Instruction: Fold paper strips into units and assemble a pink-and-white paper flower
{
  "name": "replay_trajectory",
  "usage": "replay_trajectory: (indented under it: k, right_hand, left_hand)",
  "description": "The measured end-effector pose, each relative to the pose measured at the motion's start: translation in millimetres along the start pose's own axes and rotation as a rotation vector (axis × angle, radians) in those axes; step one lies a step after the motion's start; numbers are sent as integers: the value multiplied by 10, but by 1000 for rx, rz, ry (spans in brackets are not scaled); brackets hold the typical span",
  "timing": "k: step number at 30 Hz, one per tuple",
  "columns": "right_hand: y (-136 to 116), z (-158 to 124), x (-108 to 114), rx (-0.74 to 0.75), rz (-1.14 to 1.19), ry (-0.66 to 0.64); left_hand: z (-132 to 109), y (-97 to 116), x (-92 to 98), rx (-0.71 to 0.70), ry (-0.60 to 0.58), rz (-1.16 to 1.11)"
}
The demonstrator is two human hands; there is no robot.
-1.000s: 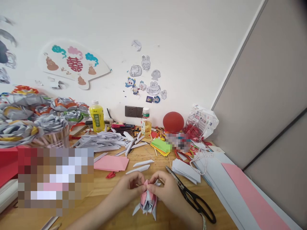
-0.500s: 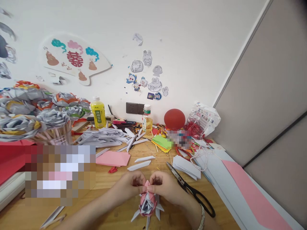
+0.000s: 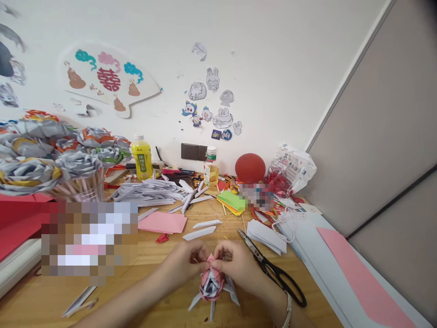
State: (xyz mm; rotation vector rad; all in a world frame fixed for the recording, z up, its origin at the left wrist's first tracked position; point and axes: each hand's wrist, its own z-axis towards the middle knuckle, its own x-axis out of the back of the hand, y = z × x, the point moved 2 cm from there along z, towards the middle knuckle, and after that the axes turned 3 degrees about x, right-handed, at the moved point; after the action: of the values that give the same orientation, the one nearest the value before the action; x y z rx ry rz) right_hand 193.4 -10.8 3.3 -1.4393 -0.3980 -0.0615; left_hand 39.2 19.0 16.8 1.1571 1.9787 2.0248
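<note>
A pink and white folded paper flower is held between my two hands near the front of the table, its layered centre facing me. White pointed strips stick out from its lower side. My left hand pinches the upper left edge with thumb and finger. On the other side, my right hand pinches the pink tip at the upper right, thumb against the paper. The curled fingers hide part of the upper petals. Black-handled scissors lie just right of my right hand, and two folded white strips rest beyond the fingers.
Pink paper sheets, a heap of folded white strips and green paper slips lie farther back. Two bottles, one a yellow drink bottle, stand near the wall beside a red balloon. Finished paper flowers crowd the left.
The view has shifted slightly. Both hands keep their pinch on the paper flower, which is tipped a little differently, with small finger movements at its pink tip.
</note>
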Motion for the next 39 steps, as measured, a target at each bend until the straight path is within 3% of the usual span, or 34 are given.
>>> replay_trajectory:
  k: [3,8,12,14,17,22,27,33,39]
  right_hand:
    - [-13,-3,6,14,-83,5]
    - [-114,-8,42,226,-330,8]
    - [-152,-23,63,334,-342,-15]
    - [-158,-31,60,323,-334,13]
    - [-149,-35,21,261,-333,39]
    - [-97,-24,-51,298,-363,29]
    - [-99,-32,-55,519,-480,17]
    - [-187,-100,-30,766,-604,-125]
    - [-162,-65,-26,621,-512,-90]
  left_hand:
    - [-21,24,15,-17,38,91]
    - [-94,111,27,-146,102,244]
    - [-60,105,85,-105,-51,-50]
    - [-21,69,116,-10,-165,-257]
    - [20,6,138,92,-242,-304]
    - [13,-28,106,109,-221,-275]
    - [-3,-12,65,121,-203,-261]
    - [33,-50,80,-24,-123,-168]
    - [49,-94,82,-43,-20,-40]
